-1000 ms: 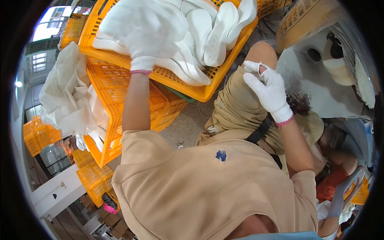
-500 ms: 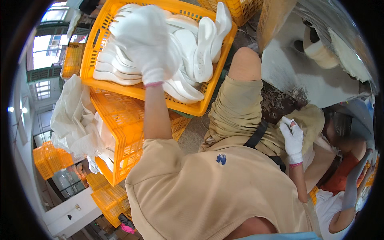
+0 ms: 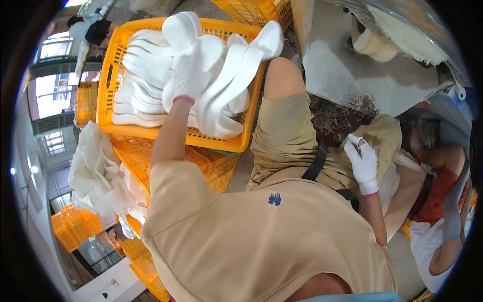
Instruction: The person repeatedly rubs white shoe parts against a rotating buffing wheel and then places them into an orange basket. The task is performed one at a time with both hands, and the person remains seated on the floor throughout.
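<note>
A yellow plastic crate full of white shoe soles is at the upper left. My left hand, in a white knitted glove with a pink cuff edge, reaches into it. Its fingers are wrapped about white soles that stick up past the hand; the fingertips are partly hidden. Just right of it, long soles lie slanted over the others, one end jutting above the crate's rim. My right hand, in a matching glove with a bare fingertip showing, rests by my right thigh, fingers curled, nothing visible in them.
Under the full crate stands another yellow crate; a whitish plastic bag hangs beside it. A grey machine panel is at the upper right, with scraps below. Another person sits at the right edge.
My left hand has come closer and gripped soles, which now stand raised in it. The soles at the crate's right side lie differently. My right hand has stayed put; the view has shifted slightly.
</note>
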The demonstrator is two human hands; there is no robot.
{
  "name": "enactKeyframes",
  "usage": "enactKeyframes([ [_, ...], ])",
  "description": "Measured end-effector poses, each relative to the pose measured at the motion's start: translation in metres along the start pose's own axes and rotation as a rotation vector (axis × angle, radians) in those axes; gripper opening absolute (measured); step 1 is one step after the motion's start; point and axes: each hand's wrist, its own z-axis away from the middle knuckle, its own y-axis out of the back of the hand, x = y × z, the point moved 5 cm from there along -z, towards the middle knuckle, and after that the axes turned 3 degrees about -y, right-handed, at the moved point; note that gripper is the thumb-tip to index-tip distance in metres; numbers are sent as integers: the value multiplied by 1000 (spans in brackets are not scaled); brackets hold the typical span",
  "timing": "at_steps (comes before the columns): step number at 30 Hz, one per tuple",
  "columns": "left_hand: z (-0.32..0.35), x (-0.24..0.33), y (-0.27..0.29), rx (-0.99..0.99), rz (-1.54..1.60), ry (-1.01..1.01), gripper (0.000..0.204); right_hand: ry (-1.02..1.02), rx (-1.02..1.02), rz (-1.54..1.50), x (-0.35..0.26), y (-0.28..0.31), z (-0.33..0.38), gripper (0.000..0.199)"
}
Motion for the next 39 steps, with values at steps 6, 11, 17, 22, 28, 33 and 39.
enactKeyframes([
  [6, 76, 13, 84, 631, 748, 268, 68, -49, -24, 25, -46, -8, 12, 30],
  [11, 128, 144, 9, 484, 1442, 187, 58, -476, -422, -1124, -66, -29, 14, 39],
  [17, 100, 340, -122, -786, 2900, 322, 39, -460, 479, -542, -43, 85, 36, 32],
  [22, 59, 459, -132, -996, 2513, 410, 40, -98, 579, 28, -72, 105, 63, 52],
  [28, 30, 493, -85, -737, 2471, 197, 40, -59, 727, -74, -96, 126, 40, 58],
  [33, -17, 507, -90, -871, 2558, 214, 37, -59, 602, 120, -80, 155, -31, 54],
  [39, -62, 523, -139, -793, 2491, 14, 42, 78, 607, 183, -61, 151, -75, 59],
])
